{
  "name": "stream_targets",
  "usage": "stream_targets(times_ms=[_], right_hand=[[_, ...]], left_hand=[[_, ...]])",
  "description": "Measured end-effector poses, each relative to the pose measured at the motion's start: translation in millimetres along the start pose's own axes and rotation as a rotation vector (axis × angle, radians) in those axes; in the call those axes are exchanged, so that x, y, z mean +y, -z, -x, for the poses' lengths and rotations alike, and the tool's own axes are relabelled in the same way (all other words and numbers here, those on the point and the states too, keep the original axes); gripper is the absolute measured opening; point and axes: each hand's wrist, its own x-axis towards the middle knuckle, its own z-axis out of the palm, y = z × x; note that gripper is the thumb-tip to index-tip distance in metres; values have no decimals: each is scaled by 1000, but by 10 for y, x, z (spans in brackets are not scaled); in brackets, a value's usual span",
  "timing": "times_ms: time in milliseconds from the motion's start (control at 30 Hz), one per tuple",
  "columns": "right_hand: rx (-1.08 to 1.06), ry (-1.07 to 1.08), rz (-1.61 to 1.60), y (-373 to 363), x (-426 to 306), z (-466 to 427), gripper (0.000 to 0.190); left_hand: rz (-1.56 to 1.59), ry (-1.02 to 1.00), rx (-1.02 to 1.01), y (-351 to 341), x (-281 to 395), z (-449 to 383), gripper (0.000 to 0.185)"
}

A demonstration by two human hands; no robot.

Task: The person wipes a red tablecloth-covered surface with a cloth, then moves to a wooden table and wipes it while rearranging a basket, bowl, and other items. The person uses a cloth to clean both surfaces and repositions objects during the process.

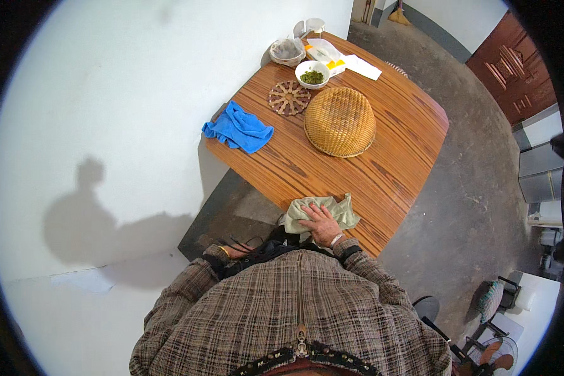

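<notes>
My right hand (pixel 323 227) lies palm down, fingers spread, on a crumpled pale green cloth (pixel 345 214). That cloth is at the near edge of the wood-grain table (pixel 394 155), close against my body. I see no fingers curled around it. My left hand (pixel 238 250) is low at my left side, off the table; dark straps and clothing partly hide it, so its fingers are unclear. Farther up the table a woven bamboo basket (pixel 340 122) sits with its domed bottom up. A rumpled blue cloth (pixel 239 128) rests by the left edge.
Beyond the basket are a round wooden trivet (pixel 289 98), a white bowl (pixel 301 70) of chopped greens, a tissue pack (pixel 326 54) and a plastic-covered bowl (pixel 287 50). A white wall (pixel 122 117) runs along the left. An electric fan (pixel 493 355) stands at lower right.
</notes>
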Motion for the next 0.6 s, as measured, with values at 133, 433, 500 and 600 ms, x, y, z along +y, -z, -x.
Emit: stream_targets(times_ms=[133,433,500,600], right_hand=[[76,-199,-16,53,108,185,51],[532,-450,-540,383,141,1363,21],[508,-779,-669,173,41,1929,13],[105,-1164,-713,-341,-25,2592,20]], left_hand=[[-57,-14,36,-160,-128,126,56],[-259,-267,94,-414,-377,36,61],[-172,78,113,-474,-322,4,60],[-189,-35,41,-410,-147,-73,55]])
